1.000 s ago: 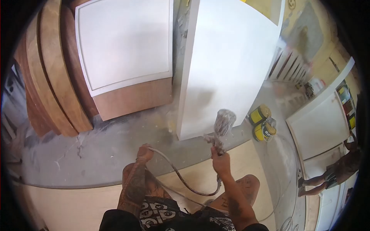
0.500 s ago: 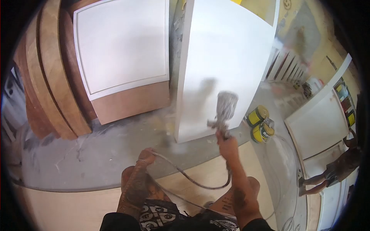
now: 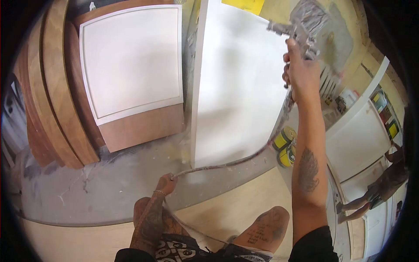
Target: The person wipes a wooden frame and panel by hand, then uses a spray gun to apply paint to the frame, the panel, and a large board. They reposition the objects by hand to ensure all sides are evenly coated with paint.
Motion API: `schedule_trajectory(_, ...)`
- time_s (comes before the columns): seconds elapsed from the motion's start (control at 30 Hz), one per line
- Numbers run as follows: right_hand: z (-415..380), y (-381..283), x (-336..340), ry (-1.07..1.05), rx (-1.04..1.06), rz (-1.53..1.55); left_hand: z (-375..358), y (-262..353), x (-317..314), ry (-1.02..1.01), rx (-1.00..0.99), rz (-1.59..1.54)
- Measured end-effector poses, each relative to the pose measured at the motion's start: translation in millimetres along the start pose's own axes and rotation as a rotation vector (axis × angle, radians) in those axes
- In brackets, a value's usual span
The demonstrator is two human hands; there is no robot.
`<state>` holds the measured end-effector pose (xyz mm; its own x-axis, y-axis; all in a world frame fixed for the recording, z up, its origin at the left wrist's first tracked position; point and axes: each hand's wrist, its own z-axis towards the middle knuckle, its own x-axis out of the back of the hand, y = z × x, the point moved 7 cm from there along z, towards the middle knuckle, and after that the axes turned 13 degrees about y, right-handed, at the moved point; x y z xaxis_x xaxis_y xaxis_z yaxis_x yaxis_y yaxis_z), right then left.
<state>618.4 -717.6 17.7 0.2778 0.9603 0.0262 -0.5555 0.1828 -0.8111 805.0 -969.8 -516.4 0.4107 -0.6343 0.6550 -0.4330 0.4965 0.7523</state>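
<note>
My right hand (image 3: 302, 72) is wrapped round the handle of a spray gun (image 3: 301, 32), raised at the upper right near the edge of a tall white panel (image 3: 240, 87). The gun is coated in grey and white residue, with its cup on top and its nozzle pointing left across the panel. A hose (image 3: 227, 165) hangs from the grip and runs down to the left. My left hand (image 3: 166, 183) is closed round that hose, low in front of the panel. The panel stands upright, slightly tilted.
A white framed panel (image 3: 133, 61) leans on the left, beside curved brown boards (image 3: 54, 83). Yellow and black cans (image 3: 284, 146) stand right of the tall panel. Another person (image 3: 386, 183) is at the far right by more white panels (image 3: 360, 135). Pale boards (image 3: 235, 192) lie near my knees.
My right hand has lifted the spray gun up and to the right, from the panel's lower part to its upper right edge. The hose is drawn straighter. My left hand still grips it.
</note>
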Motion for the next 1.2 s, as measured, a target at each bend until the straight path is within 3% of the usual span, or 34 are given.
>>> schedule_trajectory(0.1, 5.8, 3.2, -1.6, 0.047, 0.010, 0.155, 1.9, 2.9, 6.2, 0.093, -0.066, -0.014)
schedule_trajectory(0.17, -16.9, 19.7, 6.5, 0.050, 0.022, 0.091, 10.2, -18.9, 8.8, 0.144, 0.043, 0.069)
schedule_trajectory(0.23, -50.7, 44.9, 21.0, 0.028, 0.018, -0.036, 12.7, -34.8, 10.3, 0.168, 0.031, 0.059)
schedule_trajectory(0.4, -140.3, 169.8, 52.9, -0.164, -0.019, -0.302, 14.0, -53.1, 9.4, 0.193, 0.015, 0.124)
schedule_trajectory(0.5, -199.4, 226.8, 70.0, -0.264, -0.241, -0.423, 10.6, -43.3, 8.4, 0.200, -0.085, 0.028)
schedule_trajectory(0.57, -235.4, 267.8, 80.2, -0.272, -0.283, -0.403, 9.1, -38.2, -2.8, 0.019, -0.035, 0.127)
schedule_trajectory(0.63, -265.4, 306.3, 92.5, -0.261, -0.249, -0.364, 11.3, -45.9, -19.8, -0.007, -0.097, 0.179)
schedule_trajectory(0.7, -295.2, 353.8, 105.3, -0.345, -0.345, -0.575, 9.5, -46.6, -29.2, -0.025, -0.160, 0.227)
schedule_trajectory(0.8, -318.1, 408.6, 115.8, -0.417, -0.249, -0.706, 1.8, -35.5, -47.1, -0.170, -0.182, 0.325)
schedule_trajectory(0.83, -313.4, 405.0, 116.5, -0.447, -0.365, -0.744, -1.9, -32.2, -50.7, -0.214, -0.131, 0.332)
schedule_trajectory(0.87, -301.4, 391.8, 112.1, -0.442, -0.355, -0.740, -4.7, -31.3, -51.9, -0.260, -0.081, 0.338)
schedule_trajectory(1.0, -222.1, 336.8, 87.8, -0.484, -0.330, -0.784, -6.5, -13.4, -48.9, -0.239, -0.200, 0.233)
schedule_trajectory(1.07, -162.8, 272.4, 69.0, -0.353, -0.085, -0.576, -2.9, -9.3, -51.8, -0.189, -0.368, 0.275)
schedule_trajectory(1.1, -137.4, 246.3, 66.6, -0.315, -0.079, -0.589, -5.7, -3.0, -46.8, -0.189, -0.376, 0.271)
schedule_trajectory(1.17, -91.5, 186.3, 58.0, -0.226, -0.014, -0.534, -8.3, 7.5, -18.7, -0.084, -0.206, 0.014)
schedule_trajectory(1.2, -71.7, 155.8, 52.4, -0.177, 0.044, -0.468, -6.2, 11.8, -17.4, -0.084, -0.214, 0.015)
